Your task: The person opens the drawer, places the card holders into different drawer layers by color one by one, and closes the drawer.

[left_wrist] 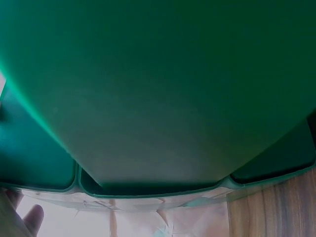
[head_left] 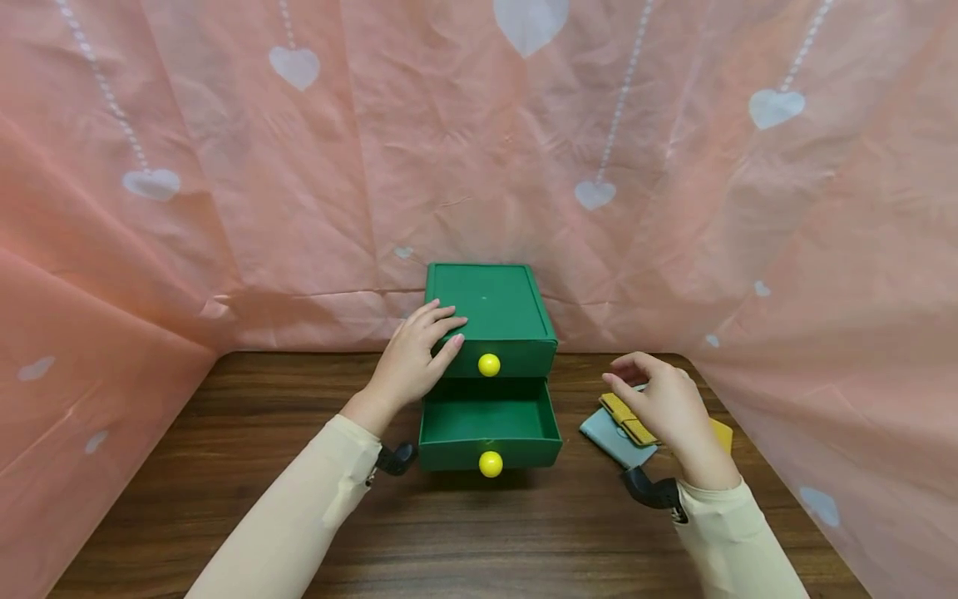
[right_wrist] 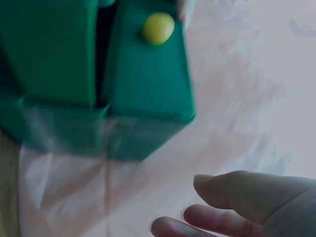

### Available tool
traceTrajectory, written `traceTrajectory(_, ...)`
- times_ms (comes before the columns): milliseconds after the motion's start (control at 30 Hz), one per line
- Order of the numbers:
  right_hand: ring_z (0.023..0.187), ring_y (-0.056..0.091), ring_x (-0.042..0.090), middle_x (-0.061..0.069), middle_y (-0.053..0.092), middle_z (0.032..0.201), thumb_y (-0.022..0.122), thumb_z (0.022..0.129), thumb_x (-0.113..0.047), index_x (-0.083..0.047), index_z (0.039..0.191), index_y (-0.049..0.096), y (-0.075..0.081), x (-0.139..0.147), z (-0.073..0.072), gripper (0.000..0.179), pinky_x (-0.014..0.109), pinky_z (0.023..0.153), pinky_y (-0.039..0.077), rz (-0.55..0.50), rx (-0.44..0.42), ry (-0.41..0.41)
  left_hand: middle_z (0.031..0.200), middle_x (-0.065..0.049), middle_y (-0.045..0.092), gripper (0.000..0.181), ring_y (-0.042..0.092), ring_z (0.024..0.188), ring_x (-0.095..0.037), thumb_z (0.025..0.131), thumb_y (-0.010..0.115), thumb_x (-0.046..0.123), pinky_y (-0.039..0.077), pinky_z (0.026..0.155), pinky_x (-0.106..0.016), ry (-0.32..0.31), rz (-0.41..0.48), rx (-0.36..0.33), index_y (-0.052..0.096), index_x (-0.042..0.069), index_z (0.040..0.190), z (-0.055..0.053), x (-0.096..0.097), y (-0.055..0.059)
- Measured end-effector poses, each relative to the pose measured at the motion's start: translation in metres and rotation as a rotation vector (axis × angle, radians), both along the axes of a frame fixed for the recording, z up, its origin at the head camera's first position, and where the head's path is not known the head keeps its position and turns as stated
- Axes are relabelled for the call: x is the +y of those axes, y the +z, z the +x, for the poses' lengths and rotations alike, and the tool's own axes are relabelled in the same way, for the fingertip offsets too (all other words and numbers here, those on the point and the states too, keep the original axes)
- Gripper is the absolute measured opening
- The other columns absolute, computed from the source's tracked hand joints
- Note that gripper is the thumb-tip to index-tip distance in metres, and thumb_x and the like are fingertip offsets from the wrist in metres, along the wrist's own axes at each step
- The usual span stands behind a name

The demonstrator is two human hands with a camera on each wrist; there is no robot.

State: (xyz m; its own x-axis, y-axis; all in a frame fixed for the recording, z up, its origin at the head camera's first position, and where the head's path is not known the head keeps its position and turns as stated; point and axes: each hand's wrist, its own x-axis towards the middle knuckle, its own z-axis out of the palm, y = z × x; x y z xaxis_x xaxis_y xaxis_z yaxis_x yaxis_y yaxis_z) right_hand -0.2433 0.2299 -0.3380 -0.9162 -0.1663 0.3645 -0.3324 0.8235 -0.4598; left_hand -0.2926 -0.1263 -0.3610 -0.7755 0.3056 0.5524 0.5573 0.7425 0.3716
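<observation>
A green drawer box point(head_left: 486, 301) with yellow knobs stands at the table's back. Below its top drawer point(head_left: 449, 359), a second drawer point(head_left: 490, 452) is pulled out, its inside showing bare green. My left hand point(head_left: 415, 353) rests on the front left part of the box top, fingers spread. The pulled-out drawer's front point(left_wrist: 163, 98) fills most of the left wrist view. To the right, my right hand point(head_left: 669, 408) holds nothing, its fingers loosely bent above a flat light-blue booklet-like item point(head_left: 617, 437) and a mustard-yellow one point(head_left: 629, 418) lying across it.
Another yellow flat item point(head_left: 722, 434) shows partly from behind the right wrist. The dark wooden table point(head_left: 479, 541) ends at a pink curtain point(head_left: 464, 166) with white hearts, which hangs behind and along both sides. Dark wrist mounts point(head_left: 649, 489) stick out from the sleeves.
</observation>
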Motion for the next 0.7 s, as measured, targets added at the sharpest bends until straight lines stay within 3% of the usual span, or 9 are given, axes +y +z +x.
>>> traceTrajectory(400, 0.114, 0.058, 0.044, 0.026, 0.060, 0.131, 0.059, 0.097, -0.052, 0.001, 0.134, 0.057, -0.042, 0.038, -0.040, 0.065, 0.058, 0.089, 0.048, 0.058, -0.240, -0.080, 0.150, -0.003, 0.049, 0.042, 0.027, 0.149, -0.022, 0.106, 0.046, 0.042, 0.024, 0.114, -0.066, 0.004, -0.008, -0.013, 0.061, 0.021, 0.140, 0.001, 0.001, -0.001)
traceTrajectory(700, 0.122, 0.048, 0.055, 0.039, 0.046, 0.138, 0.058, 0.096, -0.057, 0.009, 0.146, 0.039, -0.064, 0.054, -0.058, 0.085, 0.064, 0.096, 0.044, 0.125, -0.373, -0.096, 0.151, -0.002, 0.048, 0.042, 0.025, 0.150, -0.021, 0.106, 0.047, 0.042, 0.022, 0.114, -0.065, 0.006, 0.001, -0.027, 0.061, 0.022, 0.140, 0.003, 0.001, 0.002)
